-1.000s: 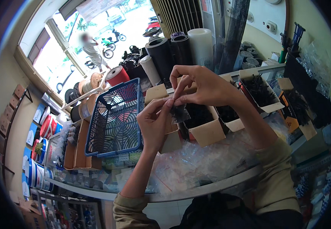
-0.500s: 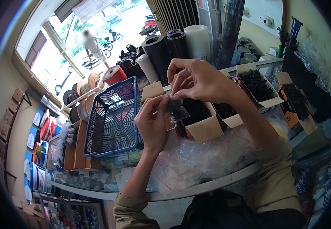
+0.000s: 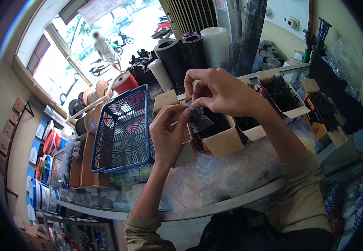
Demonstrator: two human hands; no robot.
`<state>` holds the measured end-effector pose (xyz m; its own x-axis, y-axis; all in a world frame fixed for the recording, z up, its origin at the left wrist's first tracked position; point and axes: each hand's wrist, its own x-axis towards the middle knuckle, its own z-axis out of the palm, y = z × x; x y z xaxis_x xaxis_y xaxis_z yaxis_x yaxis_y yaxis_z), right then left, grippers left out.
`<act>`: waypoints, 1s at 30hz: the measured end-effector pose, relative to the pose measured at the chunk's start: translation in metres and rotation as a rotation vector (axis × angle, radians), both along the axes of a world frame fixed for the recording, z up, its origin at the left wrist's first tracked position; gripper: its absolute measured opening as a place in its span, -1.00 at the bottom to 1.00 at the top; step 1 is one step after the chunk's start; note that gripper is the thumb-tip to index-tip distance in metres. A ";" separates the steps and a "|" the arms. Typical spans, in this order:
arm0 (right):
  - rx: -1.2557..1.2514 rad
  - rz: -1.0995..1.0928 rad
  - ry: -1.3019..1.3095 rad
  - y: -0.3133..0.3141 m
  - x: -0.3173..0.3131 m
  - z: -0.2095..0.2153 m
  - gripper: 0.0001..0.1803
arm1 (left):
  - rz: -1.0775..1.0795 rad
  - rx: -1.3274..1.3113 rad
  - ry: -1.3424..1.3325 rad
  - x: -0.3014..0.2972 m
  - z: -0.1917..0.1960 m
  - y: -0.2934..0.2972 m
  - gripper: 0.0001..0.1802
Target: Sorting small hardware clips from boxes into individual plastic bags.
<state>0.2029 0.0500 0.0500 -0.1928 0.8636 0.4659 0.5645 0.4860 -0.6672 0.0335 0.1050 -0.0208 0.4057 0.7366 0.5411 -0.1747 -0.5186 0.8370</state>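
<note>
Between my two hands hangs a small clear plastic bag (image 3: 200, 121) with dark pieces inside, too small to name. My left hand (image 3: 167, 129) pinches its top edge between thumb and fingertips. At the same edge my right hand (image 3: 221, 92) has thumb and forefinger pressed together, close against the left fingertips. Behind and below the bag stands an open cardboard box (image 3: 225, 144) of black parts. Clear plastic bags (image 3: 219, 175) lie heaped on the glass counter in front of me, under my hands.
To the left stands a blue plastic basket (image 3: 123, 129), with a cardboard tray (image 3: 79, 167) beside it. More boxes of black parts, including an open box (image 3: 282, 94), line the right side. Tall rolls (image 3: 171, 56) stand behind. Outside, a person (image 3: 104, 50) is on the street.
Both hands and the small bag have shifted slightly right. The fingertips still pinch its top edge. Outside, the person has changed position a little.
</note>
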 end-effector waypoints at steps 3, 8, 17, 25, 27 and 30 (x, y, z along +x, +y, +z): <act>0.075 0.061 -0.052 0.004 0.000 -0.005 -0.77 | -0.095 -0.117 0.049 -0.006 -0.002 0.008 -0.83; 0.034 0.069 -0.163 0.002 0.006 -0.001 -0.78 | -0.090 -0.080 0.121 -0.004 -0.001 0.005 -0.85; -0.082 -0.029 -0.150 0.002 0.005 -0.003 -0.83 | 0.298 0.309 0.201 -0.001 -0.001 -0.006 -0.91; 0.065 0.007 -0.294 0.006 0.012 -0.010 -0.87 | 0.302 0.446 0.205 0.002 -0.004 -0.006 -0.90; 0.045 -0.021 -0.356 0.005 0.012 -0.006 -0.89 | 0.311 0.464 0.191 0.004 -0.004 -0.006 -0.89; 0.055 -0.031 -0.405 0.007 0.013 -0.008 -0.89 | 0.341 0.492 0.205 0.004 -0.002 -0.008 -0.89</act>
